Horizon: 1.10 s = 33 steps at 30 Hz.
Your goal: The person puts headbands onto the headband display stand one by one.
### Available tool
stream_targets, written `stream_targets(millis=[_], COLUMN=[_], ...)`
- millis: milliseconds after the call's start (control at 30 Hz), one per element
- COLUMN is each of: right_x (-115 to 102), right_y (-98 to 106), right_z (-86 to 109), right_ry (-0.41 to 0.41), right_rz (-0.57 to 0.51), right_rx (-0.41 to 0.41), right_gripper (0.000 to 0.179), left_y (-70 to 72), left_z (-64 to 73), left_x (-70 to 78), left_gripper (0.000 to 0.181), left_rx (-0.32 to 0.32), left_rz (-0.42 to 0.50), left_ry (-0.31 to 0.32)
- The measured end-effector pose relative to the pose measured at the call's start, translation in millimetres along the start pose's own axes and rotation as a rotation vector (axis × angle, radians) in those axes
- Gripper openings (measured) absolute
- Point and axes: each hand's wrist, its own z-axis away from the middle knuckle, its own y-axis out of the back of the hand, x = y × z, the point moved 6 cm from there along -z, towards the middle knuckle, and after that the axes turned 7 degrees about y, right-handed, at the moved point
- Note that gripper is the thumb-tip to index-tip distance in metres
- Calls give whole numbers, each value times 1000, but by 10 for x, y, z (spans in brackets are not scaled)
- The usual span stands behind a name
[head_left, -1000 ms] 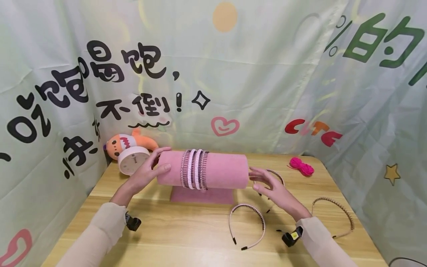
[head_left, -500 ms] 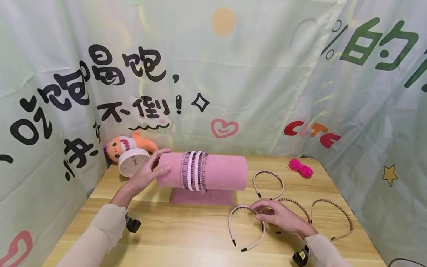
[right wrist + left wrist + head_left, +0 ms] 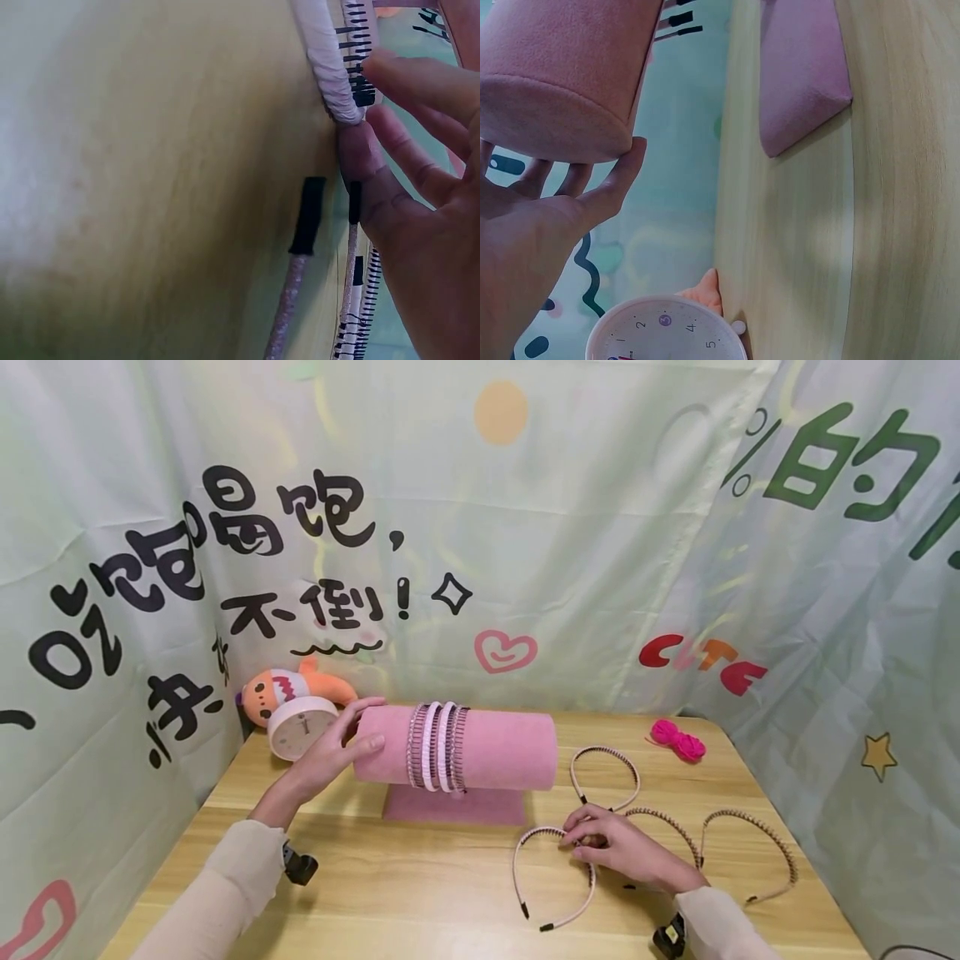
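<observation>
A pink padded roller display stand (image 3: 510, 747) stands on the table, with several headbands (image 3: 428, 747) fitted side by side round it. My left hand (image 3: 330, 760) grips the roller's left end, thumb in front and fingers behind. In the left wrist view its fingers (image 3: 622, 176) lie against the end's rim. At the front, a pale fabric-wrapped headband (image 3: 327, 67) with black teeth lies on the wood. My right hand (image 3: 618, 847) pinches its upper right side between thumb and fingers; that stretch is partly hidden by the hand.
To the right lie three more headbands: a pale one (image 3: 604, 748) behind, a brownish one (image 3: 667, 820) partly behind my right hand, and another (image 3: 789, 847) farther out. Pink yarn (image 3: 677, 740) sits at the back right. A round clock (image 3: 302, 727) and orange plush toy (image 3: 270, 689) stand back left.
My right hand has left the roller's right end and come forward and down onto the front headband, which it pinches. My left hand keeps its grip on the roller.
</observation>
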Motion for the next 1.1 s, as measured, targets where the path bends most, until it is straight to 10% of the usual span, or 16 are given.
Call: stream_targets(millis=[733, 1100], right_x=[-139, -182], right_y=[84, 216], right_z=[-45, 4], right_ry=[37, -26], right_rz=[131, -38], right_rx=[36, -53], right_gripper=[22, 29], left_y=[1, 1], left_z=[-3, 3], left_x=[-2, 1], left_gripper=[69, 66], left_rx=[4, 0], left_rz=[4, -1], left_ry=[4, 6])
